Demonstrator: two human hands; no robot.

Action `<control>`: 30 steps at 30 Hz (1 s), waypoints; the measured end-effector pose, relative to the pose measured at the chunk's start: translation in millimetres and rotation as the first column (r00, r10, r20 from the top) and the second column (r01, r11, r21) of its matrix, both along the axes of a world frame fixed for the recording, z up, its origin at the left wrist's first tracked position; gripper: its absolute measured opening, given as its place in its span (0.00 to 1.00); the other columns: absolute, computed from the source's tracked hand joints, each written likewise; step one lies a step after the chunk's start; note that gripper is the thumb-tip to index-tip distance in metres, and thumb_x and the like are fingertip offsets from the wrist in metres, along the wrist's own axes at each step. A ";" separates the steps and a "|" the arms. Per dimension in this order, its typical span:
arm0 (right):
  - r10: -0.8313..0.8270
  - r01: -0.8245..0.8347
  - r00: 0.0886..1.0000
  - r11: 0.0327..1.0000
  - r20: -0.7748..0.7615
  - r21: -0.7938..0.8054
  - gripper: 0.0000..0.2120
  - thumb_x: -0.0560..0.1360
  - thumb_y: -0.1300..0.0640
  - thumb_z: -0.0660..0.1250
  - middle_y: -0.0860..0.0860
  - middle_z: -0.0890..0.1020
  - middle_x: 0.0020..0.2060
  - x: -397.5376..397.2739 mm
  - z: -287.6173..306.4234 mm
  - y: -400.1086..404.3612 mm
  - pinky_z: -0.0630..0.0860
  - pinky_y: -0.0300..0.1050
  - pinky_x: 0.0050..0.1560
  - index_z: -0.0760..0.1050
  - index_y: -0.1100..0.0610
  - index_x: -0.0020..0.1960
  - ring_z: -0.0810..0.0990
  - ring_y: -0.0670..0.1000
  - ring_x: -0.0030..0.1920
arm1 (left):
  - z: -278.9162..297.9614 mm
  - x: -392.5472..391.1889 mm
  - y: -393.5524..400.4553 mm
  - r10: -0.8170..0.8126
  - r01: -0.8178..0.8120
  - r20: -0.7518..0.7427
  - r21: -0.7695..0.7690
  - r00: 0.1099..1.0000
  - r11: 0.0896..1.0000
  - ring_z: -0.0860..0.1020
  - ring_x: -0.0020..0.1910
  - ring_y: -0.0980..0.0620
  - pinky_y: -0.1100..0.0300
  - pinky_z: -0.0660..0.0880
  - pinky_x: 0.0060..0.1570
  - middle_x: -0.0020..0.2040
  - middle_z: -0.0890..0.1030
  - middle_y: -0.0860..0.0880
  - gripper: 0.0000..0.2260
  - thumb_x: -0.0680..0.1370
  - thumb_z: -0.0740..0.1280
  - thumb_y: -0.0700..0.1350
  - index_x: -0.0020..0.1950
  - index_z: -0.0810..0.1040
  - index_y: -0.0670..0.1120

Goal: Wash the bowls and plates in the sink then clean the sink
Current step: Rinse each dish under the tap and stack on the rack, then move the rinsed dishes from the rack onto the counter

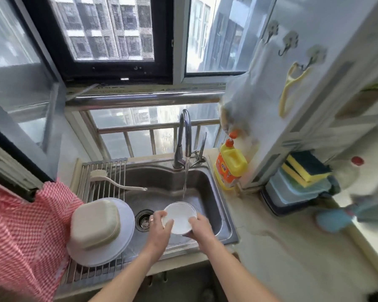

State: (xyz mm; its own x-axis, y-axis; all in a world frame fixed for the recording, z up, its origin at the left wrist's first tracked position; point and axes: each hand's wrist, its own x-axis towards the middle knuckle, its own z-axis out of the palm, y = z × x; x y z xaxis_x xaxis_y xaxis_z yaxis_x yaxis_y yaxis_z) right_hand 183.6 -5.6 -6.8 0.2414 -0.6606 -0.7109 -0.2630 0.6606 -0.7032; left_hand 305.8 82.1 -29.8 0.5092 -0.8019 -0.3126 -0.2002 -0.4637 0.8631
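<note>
A small white bowl point(180, 215) is held over the steel sink point(214, 192), tilted toward me. Water runs from the faucet point(186, 136) onto its far rim. My left hand point(158, 227) grips the bowl's left rim, thumb inside. On the right, my right hand point(200, 225) grips the rim with the fingers under the bowl. On the drying rack point(100, 171) at the sink's left, a beige square bowl point(95, 225) lies upside down on a white plate point(127, 216). The drain point(143, 221) shows just left of my left hand.
A dish brush point(116, 182) lies across the rack. A yellow detergent bottle point(230, 166) stands at the sink's right corner. Sponges point(306, 168) are stacked on a holder on the counter. A red checked cloth point(22, 232) hangs at left.
</note>
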 end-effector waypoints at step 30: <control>-0.158 -0.043 0.791 0.949 -0.591 -0.312 0.11 0.77 0.58 0.67 0.59 0.83 0.57 -264.6 -76.9 -117.3 0.72 0.47 0.51 0.78 0.62 0.57 0.80 0.60 0.57 | -88.1 -238.2 -163.3 -0.187 0.209 -0.130 0.184 0.974 0.960 0.81 0.50 0.46 0.44 0.82 0.49 0.53 0.80 0.49 0.25 0.66 0.64 0.42 0.59 0.71 0.62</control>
State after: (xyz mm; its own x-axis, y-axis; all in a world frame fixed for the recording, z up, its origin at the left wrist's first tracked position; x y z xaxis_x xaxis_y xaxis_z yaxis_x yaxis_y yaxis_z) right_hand -81.1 -122.9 -83.7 -0.2142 -0.8588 -0.4653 -0.6656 0.4770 -0.5740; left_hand 67.7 -81.2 -118.0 0.3004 -0.8006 -0.5185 -0.2137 -0.5863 0.7814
